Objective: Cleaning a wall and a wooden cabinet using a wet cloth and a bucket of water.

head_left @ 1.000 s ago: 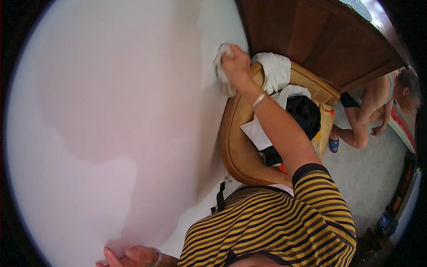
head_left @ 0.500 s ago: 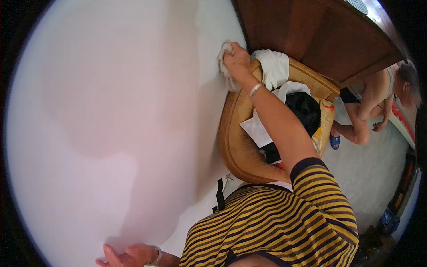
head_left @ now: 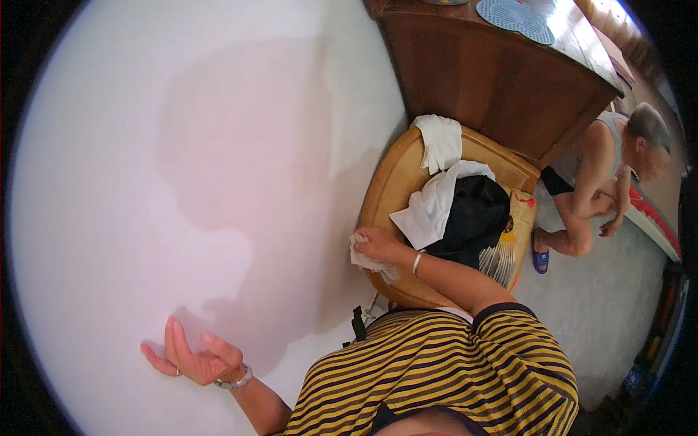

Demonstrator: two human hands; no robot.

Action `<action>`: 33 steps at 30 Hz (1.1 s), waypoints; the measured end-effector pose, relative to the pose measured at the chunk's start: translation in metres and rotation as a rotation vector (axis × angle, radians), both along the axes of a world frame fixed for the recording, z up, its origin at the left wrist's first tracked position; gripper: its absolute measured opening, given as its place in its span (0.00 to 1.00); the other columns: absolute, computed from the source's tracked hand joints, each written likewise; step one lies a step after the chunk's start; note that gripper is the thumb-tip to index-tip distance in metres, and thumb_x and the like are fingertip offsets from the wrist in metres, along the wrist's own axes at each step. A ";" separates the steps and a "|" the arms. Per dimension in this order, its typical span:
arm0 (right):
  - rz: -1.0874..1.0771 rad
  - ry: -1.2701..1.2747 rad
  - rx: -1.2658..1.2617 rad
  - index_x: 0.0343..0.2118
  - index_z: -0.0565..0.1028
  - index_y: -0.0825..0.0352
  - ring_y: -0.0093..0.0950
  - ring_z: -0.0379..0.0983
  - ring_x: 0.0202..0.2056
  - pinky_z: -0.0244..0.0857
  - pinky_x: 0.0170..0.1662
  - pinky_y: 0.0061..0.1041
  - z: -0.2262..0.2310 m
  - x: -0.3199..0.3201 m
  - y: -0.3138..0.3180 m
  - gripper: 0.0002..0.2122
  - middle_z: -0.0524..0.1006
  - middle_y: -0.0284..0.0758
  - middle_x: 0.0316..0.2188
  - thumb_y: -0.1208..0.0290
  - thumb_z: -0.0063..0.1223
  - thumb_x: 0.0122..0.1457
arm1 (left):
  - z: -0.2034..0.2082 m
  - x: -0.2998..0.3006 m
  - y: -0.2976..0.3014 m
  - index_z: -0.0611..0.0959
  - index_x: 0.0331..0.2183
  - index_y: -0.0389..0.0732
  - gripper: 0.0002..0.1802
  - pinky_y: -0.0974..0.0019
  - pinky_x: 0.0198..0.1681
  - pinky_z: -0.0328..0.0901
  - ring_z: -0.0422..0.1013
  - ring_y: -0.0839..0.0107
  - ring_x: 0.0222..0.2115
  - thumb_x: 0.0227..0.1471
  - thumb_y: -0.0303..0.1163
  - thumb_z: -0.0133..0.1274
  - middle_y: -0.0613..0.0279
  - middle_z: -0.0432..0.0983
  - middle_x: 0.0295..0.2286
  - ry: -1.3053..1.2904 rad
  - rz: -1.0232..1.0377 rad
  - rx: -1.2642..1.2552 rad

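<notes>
White cloth (head_left: 372, 260), crumpled, sits in the closed grip of the right hand (head_left: 379, 245), pressed where the white wall (head_left: 182, 145) meets the tan chair back (head_left: 385, 190). Left hand (head_left: 195, 357) rests open on the wall, fingers spread, at near left. White towels (head_left: 440, 171) and a black bag (head_left: 474, 214), possibly clothing, occupy the chair. Far right: wooden cabinet (head_left: 494, 80) and a crouching person (head_left: 596, 182).

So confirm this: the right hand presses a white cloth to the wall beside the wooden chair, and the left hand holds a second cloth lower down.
One detail is wrong. In the head view the left hand holds nothing; it rests open against the white wall. The rest stands: the right hand presses a white cloth to the wall beside the wooden chair.
</notes>
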State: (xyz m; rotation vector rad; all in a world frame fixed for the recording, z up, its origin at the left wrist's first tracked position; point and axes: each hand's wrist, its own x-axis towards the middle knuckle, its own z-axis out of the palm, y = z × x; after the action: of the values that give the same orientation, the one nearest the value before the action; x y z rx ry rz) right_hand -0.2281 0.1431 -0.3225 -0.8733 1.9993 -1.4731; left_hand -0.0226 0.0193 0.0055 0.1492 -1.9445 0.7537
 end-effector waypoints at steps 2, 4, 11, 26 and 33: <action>0.022 -0.025 -0.065 0.31 0.72 0.69 0.41 0.71 0.29 0.64 0.32 0.36 0.014 0.005 0.019 0.14 0.74 0.44 0.26 0.63 0.50 0.46 | 0.003 0.004 -0.001 0.77 0.35 0.30 0.19 0.48 0.52 0.50 0.54 0.42 0.50 0.43 0.33 0.44 0.51 0.75 0.33 -0.016 -0.004 0.034; 0.076 -0.321 0.087 0.34 0.72 0.69 0.26 0.70 0.30 0.63 0.34 0.25 0.026 0.005 0.041 0.13 0.74 0.39 0.27 0.65 0.51 0.48 | 0.004 0.005 -0.002 0.77 0.35 0.30 0.18 0.48 0.52 0.50 0.54 0.42 0.50 0.43 0.33 0.44 0.52 0.75 0.33 -0.011 -0.023 0.024; -0.236 -0.743 -0.109 0.38 0.72 0.72 0.22 0.69 0.29 0.63 0.33 0.21 0.014 0.015 0.105 0.15 0.73 0.35 0.28 0.69 0.51 0.49 | 0.010 0.005 0.000 0.77 0.35 0.31 0.18 0.50 0.52 0.50 0.53 0.42 0.51 0.43 0.33 0.45 0.53 0.75 0.34 -0.031 -0.052 0.020; -0.376 -0.852 -0.496 0.53 0.61 0.68 0.36 0.69 0.42 0.68 0.38 0.36 0.031 -0.097 0.116 0.26 0.69 0.41 0.45 0.77 0.52 0.47 | 0.004 -0.003 0.000 0.72 0.44 0.31 0.24 0.51 0.53 0.50 0.55 0.48 0.51 0.50 0.39 0.44 0.53 0.71 0.42 -0.047 -0.050 -0.012; -0.673 -0.711 -0.329 0.47 0.65 0.71 0.33 0.70 0.37 0.70 0.30 0.31 0.032 -0.188 0.063 0.24 0.72 0.37 0.39 0.73 0.56 0.45 | -0.007 -0.015 0.005 0.67 0.48 0.31 0.27 0.52 0.53 0.51 0.54 0.50 0.52 0.53 0.42 0.43 0.50 0.62 0.49 -0.023 0.153 -0.111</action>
State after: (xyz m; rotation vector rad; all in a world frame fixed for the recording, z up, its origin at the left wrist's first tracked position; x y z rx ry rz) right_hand -0.4161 0.2056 -0.2907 0.2780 1.5609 -2.1216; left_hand -0.0372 0.0245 -0.0016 0.2240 -1.9235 0.9664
